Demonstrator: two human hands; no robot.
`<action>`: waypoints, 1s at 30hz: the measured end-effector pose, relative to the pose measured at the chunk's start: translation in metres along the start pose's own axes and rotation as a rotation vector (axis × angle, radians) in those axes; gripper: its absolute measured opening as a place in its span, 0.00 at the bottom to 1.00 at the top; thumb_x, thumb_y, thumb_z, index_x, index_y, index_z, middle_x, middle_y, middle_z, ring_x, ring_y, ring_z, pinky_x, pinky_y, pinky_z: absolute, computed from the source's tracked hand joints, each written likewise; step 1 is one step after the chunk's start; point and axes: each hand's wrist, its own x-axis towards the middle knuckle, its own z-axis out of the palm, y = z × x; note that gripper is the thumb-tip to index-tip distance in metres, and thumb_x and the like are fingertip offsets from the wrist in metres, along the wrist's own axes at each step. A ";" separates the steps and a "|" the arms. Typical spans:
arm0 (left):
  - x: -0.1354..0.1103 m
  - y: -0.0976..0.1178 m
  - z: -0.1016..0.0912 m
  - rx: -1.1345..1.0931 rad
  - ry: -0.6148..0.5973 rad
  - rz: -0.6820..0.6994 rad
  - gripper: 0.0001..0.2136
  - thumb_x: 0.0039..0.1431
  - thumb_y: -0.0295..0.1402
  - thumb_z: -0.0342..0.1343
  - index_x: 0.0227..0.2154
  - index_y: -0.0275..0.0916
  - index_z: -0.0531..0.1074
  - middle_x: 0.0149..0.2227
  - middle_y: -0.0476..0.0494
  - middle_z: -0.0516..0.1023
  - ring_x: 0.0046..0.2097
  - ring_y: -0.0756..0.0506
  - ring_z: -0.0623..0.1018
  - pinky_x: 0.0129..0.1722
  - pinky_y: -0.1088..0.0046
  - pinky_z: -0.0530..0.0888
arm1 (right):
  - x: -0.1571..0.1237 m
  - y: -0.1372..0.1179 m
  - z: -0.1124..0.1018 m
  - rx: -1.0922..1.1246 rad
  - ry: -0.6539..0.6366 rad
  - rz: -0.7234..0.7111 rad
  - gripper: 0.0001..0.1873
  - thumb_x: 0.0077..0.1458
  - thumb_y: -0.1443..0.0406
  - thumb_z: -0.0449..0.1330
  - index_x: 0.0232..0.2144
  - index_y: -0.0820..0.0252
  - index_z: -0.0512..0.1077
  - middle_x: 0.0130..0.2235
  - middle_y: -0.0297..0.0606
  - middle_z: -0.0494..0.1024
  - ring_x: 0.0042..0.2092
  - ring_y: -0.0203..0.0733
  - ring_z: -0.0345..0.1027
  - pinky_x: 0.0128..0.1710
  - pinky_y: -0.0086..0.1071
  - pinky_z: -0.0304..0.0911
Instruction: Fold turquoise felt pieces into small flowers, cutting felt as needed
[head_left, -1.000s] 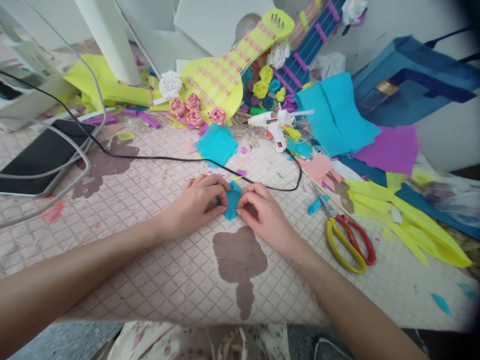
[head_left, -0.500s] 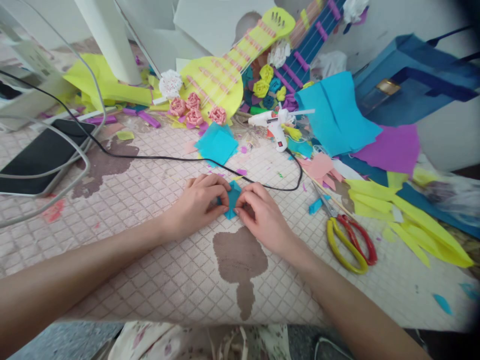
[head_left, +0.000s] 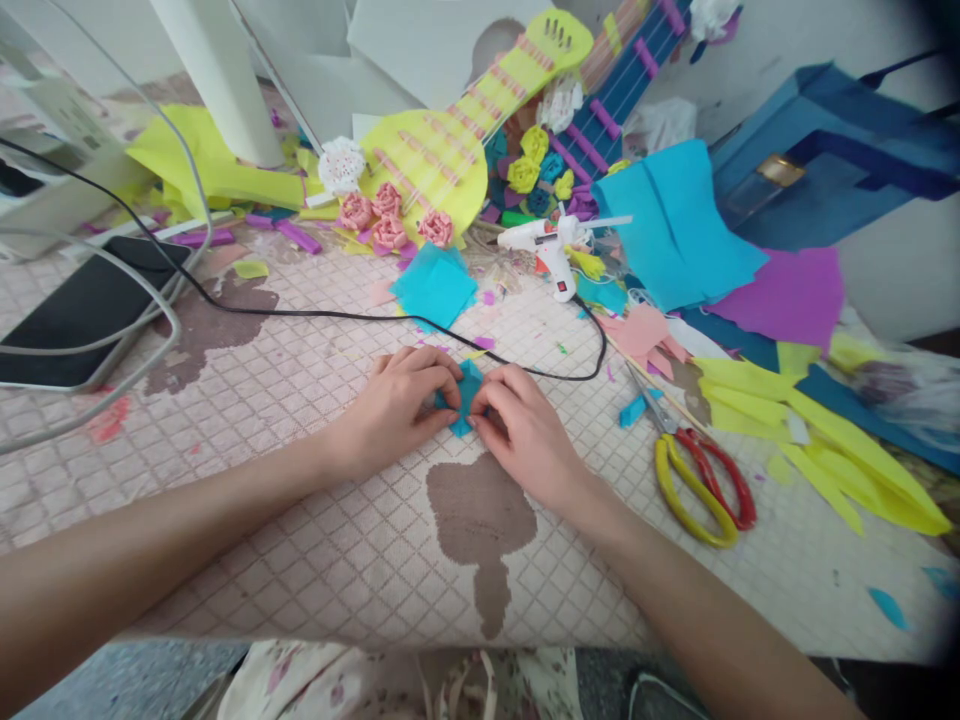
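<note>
A: Entry one, the blue piece?
B: We find the small blue piece (head_left: 466,392) on the table (head_left: 337,570), roughly midway along the near edge and set well in from it. Thin, paper-like, pointed at top and bottom; its sides are hidden by fingers.
A: How are the hands?
B: The left hand (head_left: 409,400) is drawn into a pinch, thumb and forefinger closed on the piece's left side. The right hand (head_left: 525,415) mirrors it on the right side, remaining fingers curled.
A: Handling?
B: We judge it very light, soft, quick to crease, easily torn, with little slip. We would hold it by opposite sides with fingertips, pressing gently.
A: Surroundings, by material?
B: Towards the far edge, blue sheets (head_left: 435,285), thin and squarish; behind them, pink roses (head_left: 388,232), crumpled and tightly rolled, by a flat yellow guitar shape (head_left: 442,165). Nearer the right edge, scissors (head_left: 666,424): metal blades, smooth red and yellow loops. Beyond them, a white glue gun (head_left: 551,250), apparently hard plastic.
A: And the cover?
B: We note a pale diamond-patterned cloth surface with ragged brown patches.
</note>
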 end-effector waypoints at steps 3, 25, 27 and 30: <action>0.001 0.000 0.000 -0.007 0.013 -0.015 0.02 0.55 0.27 0.55 0.32 0.39 0.69 0.46 0.44 0.72 0.49 0.41 0.69 0.49 0.57 0.62 | 0.000 0.000 0.000 0.004 0.005 0.002 0.07 0.56 0.73 0.54 0.30 0.57 0.64 0.39 0.40 0.65 0.45 0.44 0.62 0.44 0.38 0.64; -0.001 0.000 -0.001 -0.011 -0.001 0.022 0.04 0.57 0.28 0.53 0.29 0.39 0.71 0.46 0.45 0.71 0.50 0.41 0.69 0.49 0.57 0.62 | 0.000 -0.003 0.001 0.013 0.006 -0.009 0.08 0.56 0.74 0.52 0.32 0.56 0.64 0.39 0.39 0.65 0.45 0.43 0.62 0.44 0.38 0.64; -0.001 0.000 0.000 -0.001 0.003 0.020 0.03 0.55 0.28 0.53 0.30 0.40 0.71 0.46 0.45 0.71 0.50 0.41 0.69 0.49 0.58 0.62 | 0.000 -0.003 0.001 0.036 0.010 -0.005 0.09 0.56 0.75 0.52 0.31 0.56 0.64 0.39 0.39 0.65 0.45 0.43 0.62 0.45 0.38 0.64; -0.001 0.000 0.001 0.004 0.006 0.021 0.01 0.54 0.29 0.55 0.30 0.39 0.71 0.46 0.45 0.70 0.50 0.41 0.69 0.49 0.58 0.62 | 0.000 -0.003 0.001 0.064 0.005 0.013 0.07 0.55 0.73 0.55 0.31 0.56 0.64 0.39 0.39 0.65 0.45 0.44 0.62 0.45 0.39 0.64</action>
